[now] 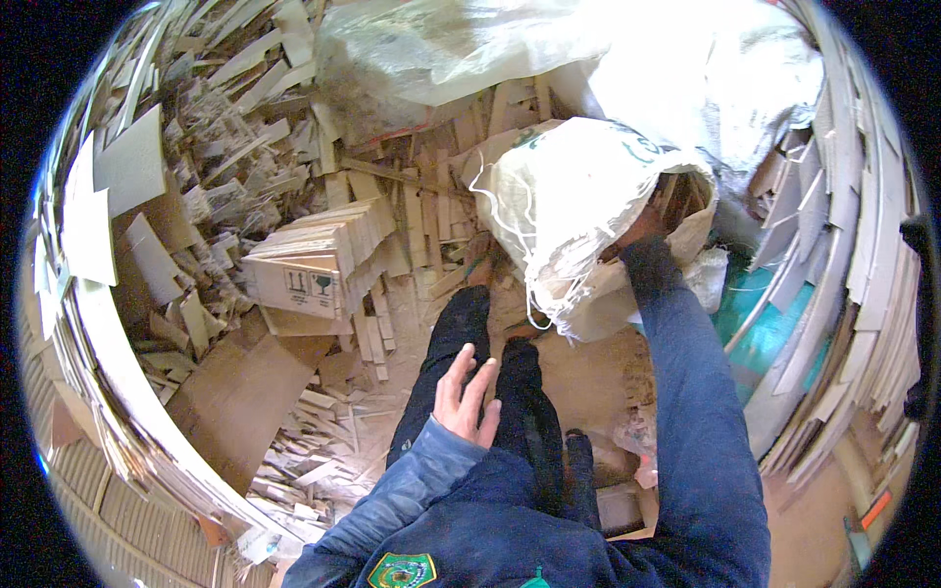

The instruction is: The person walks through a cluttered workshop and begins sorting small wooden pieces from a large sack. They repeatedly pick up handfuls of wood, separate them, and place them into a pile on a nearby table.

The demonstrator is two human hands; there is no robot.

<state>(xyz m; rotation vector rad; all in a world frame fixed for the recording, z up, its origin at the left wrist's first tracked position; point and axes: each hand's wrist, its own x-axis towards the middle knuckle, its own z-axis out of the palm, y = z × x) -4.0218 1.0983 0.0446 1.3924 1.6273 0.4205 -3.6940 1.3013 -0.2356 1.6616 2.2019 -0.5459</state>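
A white woven sack [588, 186] lies on its side in front of me, its mouth turned to the right and loose white strings hanging from its edge. Thin wooden pieces [680, 196] show inside the mouth. My right hand [639, 231] reaches into that mouth; its fingers are hidden by the sack, so what they hold cannot be seen. Over my lap, my left hand [467, 400] hangs with its fingers apart and nothing in them. To the left of my legs sits a cardboard box [294, 288] with a stack of thin flat strips rising from it.
Scrap wood strips [240, 157] are heaped at the far left. Stacks of thin boards curve along the left [108, 392] and right [843, 196] sides. A translucent plastic sheet [421, 49] and another white sack [706, 69] lie at the back. Green sheeting [765, 314] is on the right.
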